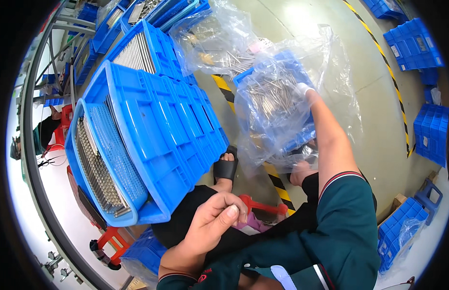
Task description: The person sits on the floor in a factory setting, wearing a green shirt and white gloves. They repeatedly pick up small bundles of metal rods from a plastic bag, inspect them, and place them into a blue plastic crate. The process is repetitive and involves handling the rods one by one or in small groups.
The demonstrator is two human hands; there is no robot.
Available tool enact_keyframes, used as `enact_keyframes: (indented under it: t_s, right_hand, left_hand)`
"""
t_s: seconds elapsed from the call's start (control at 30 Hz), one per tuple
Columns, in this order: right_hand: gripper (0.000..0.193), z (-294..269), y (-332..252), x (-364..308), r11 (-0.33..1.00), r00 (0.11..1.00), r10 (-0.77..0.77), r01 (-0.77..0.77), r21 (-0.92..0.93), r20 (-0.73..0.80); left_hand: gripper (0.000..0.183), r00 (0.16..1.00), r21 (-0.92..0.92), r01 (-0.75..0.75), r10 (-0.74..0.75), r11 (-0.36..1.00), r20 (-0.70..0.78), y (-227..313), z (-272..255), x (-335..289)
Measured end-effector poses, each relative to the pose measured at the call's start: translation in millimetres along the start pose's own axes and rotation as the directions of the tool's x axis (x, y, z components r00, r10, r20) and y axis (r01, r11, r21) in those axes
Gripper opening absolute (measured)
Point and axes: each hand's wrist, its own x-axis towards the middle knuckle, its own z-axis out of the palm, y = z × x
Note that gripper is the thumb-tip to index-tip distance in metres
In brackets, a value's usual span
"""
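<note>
My right hand (301,90), in a white glove, reaches down into a clear plastic bag (282,101) that lines a blue bin on the floor and holds several thin metal rods (270,94). The bag hides its fingers, so its grip is unclear. My left hand (215,223) rests over my lap with its fingers curled together; nothing is visible in it. Beside it on the left, a large blue plastic crate (156,130) tilts on edge and carries a perforated rack filled with metal pins (96,169).
More blue crates (142,48) with metal rods stand behind the big one, and another bagged bin (214,43) lies further off. Blue bins (415,46) line the right side beyond a yellow-black floor stripe (393,82). A red stool (263,207) sits under me. Another person (43,133) works at far left.
</note>
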Motion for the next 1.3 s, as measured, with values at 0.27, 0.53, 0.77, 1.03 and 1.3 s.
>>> enact_keyframes:
  t_s: [0.27,0.53,0.77,1.03,1.3]
  right_hand:
    - [0.027,40.7,-52.7,-28.3,0.882,0.966,0.238,-0.257,0.396,0.099]
    - [0.025,27.1,-132.9,-18.1,0.731,0.797,0.587,-0.598,0.328,0.144]
    - [0.015,39.8,-147.9,6.6,0.651,0.684,0.717,-0.726,0.223,0.134]
    - [0.032,64.3,-102.9,-22.2,0.704,0.819,0.571,-0.524,0.479,0.055]
    - [0.031,-19.9,-74.7,-187.5,0.775,0.937,0.325,-0.342,0.531,0.128]
  left_hand:
    - [0.023,0.992,-0.028,-0.050,0.052,0.998,0.111,-3.7,4.2,-14.3]
    - [0.024,0.991,0.014,-0.099,0.098,0.995,0.087,-10.4,0.3,-20.9]
    - [0.027,0.994,0.040,-0.104,0.102,0.994,0.033,-7.8,2.2,-20.7]
    - [0.023,0.987,-0.049,-0.122,0.126,0.991,0.095,-2.9,-8.8,-25.9]
    - [0.025,0.965,-0.054,-0.261,0.262,0.964,-0.002,-7.0,-4.7,-29.2]
